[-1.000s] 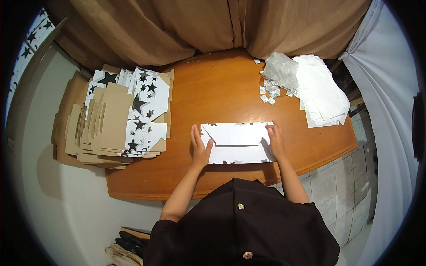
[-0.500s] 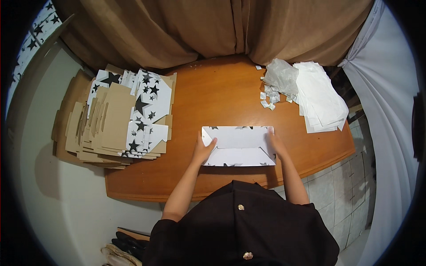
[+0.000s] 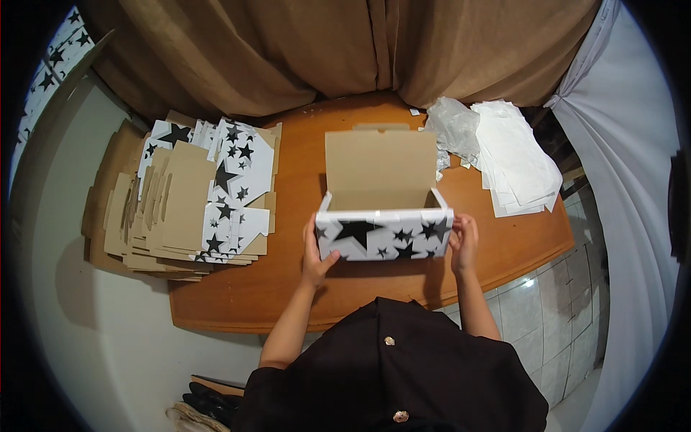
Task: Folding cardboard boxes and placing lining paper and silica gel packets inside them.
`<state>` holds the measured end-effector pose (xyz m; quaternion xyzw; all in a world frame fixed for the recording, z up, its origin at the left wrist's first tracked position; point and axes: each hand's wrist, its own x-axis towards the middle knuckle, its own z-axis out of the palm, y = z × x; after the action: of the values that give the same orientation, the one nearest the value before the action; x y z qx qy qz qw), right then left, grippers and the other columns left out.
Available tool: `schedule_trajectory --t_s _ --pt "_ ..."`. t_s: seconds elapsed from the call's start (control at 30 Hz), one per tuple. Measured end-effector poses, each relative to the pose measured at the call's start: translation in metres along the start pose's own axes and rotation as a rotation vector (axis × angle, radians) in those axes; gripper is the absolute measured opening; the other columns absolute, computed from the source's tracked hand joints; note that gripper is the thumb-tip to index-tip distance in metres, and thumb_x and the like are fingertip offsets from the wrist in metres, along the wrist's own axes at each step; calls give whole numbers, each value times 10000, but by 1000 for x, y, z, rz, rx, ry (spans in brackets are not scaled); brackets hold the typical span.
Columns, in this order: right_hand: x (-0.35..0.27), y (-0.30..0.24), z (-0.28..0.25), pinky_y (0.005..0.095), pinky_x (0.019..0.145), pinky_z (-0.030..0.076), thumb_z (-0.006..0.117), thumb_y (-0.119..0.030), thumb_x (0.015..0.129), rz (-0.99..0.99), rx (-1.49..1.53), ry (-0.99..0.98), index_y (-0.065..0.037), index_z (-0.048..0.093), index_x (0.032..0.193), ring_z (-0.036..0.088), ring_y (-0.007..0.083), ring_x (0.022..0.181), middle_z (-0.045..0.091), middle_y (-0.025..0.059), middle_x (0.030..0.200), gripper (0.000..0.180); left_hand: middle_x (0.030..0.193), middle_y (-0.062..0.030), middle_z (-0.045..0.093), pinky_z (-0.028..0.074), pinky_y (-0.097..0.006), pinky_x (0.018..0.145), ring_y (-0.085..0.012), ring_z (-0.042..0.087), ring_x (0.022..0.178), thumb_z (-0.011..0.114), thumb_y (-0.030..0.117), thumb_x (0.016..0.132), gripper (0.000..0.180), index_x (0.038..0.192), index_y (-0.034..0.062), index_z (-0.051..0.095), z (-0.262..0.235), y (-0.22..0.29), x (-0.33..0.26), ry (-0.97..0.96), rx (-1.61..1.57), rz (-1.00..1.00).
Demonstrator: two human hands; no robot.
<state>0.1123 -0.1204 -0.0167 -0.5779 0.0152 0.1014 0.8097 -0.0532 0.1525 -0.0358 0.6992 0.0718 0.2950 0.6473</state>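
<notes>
A cardboard box [image 3: 392,246] faces me on the wooden table, its front white with black and grey stars. The inside is plain brown, and its lid [image 3: 381,155] stands up at the back with a tab along the far edge. My left hand [image 3: 314,261] is closed on the front left corner, thumb across the starred front. At the opposite end, my right hand [image 3: 464,243] has its fingers bent against the right side; some fingertips are hidden. The box floor is mostly hidden behind the front wall.
At the left lies a stack of flat cardboard blanks [image 3: 183,194], some starred. White paper sheets [image 3: 518,155] and a crumpled clear plastic bag [image 3: 453,126] lie at the far right of the table [image 3: 237,302]. Behind hangs a brown curtain [image 3: 345,50].
The box has turned from showing its white underside to standing with its starred front toward me and its brown lid raised behind. Both hands have shifted along its ends.
</notes>
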Motion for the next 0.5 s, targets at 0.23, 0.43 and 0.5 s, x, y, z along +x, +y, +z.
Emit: schedule_trajectory --t_s 0.23,0.43,0.5 --pt "-41 39 -39 171 562 339 515 -181 908 127 -71 98 -58 543 915 426 40 634 498 -18 773 126 1039 -124 472 455 -326 795 -235 537 917 573 168 849 191 919 -9 596 -23 -3 -62 36 329 -79" --pt "-37 19 -9 257 692 442 540 -111 861 -308 -415 37 -2 560 923 532 135 754 542 37 784 127 884 -141 581 467 -323 751 -278 571 847 570 92 831 110 886 12 620 7 26 -16 98 610 105" --pt "-33 -3 23 276 707 453 561 -95 826 -503 -744 -348 -2 571 933 565 184 781 576 79 834 142 894 -146 592 469 -365 762 -299 581 877 577 40 783 127 896 3 620 21 31 2 -302 592 -63"
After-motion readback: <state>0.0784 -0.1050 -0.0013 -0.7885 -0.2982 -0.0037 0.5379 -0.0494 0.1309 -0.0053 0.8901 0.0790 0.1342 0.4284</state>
